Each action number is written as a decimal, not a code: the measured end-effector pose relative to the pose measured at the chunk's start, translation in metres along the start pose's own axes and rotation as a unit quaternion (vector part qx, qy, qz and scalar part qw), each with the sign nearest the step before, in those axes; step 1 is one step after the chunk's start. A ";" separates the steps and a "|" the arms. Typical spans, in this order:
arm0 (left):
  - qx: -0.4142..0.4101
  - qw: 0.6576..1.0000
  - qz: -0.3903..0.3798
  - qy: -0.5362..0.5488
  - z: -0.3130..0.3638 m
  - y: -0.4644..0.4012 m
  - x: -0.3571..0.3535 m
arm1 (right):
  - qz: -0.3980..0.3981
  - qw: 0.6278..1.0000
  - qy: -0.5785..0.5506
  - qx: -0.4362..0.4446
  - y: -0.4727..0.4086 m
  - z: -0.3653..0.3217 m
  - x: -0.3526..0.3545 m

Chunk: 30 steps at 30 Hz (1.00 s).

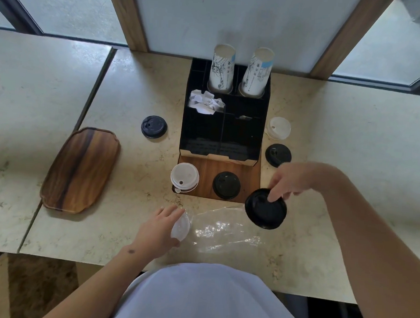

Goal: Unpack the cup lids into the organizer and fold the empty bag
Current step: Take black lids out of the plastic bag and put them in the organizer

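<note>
Evidently the black organizer [224, 125] had been set at the back of the marble counter [349, 166], against the wall, so that its wooden front shelf [207, 173] faced the person, and a white lid stack [184, 178] and a black lid stack [226, 185] were already stood there side by side. The clear bag [222, 230] was laid flat just in front of it, pinned at its closed end by the left hand [160, 229], whose fingers were curled round a white lid [180, 227], seemingly through the plastic, probably to steady the bag. A black lid [265, 209] was pinched at its rim, tilted, by the fingertips of the right hand [289, 181], just beside the bag's mouth and near the shelf, presumably for stacking there.
</note>
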<state>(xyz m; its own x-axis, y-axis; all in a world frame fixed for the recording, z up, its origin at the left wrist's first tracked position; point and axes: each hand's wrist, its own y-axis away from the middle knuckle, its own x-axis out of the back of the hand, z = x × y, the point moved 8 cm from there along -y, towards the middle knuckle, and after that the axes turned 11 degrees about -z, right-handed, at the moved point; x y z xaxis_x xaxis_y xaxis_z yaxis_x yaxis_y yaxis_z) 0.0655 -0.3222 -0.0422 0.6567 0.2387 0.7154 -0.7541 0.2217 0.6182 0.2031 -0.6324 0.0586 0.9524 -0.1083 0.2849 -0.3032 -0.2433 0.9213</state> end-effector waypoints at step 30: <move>-0.032 0.992 -0.003 0.124 -0.005 -0.010 0.000 | 0.445 0.876 0.177 0.063 -0.124 -0.061 0.079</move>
<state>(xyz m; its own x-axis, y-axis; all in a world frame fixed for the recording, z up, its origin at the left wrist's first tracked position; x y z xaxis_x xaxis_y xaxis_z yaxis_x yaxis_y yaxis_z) 0.0735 -0.3195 -0.0498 0.6489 0.4616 0.6048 -0.7537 0.2816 0.5938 0.3179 -0.5518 -0.0166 0.2807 -0.0090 0.9598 -0.9099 -0.3208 0.2631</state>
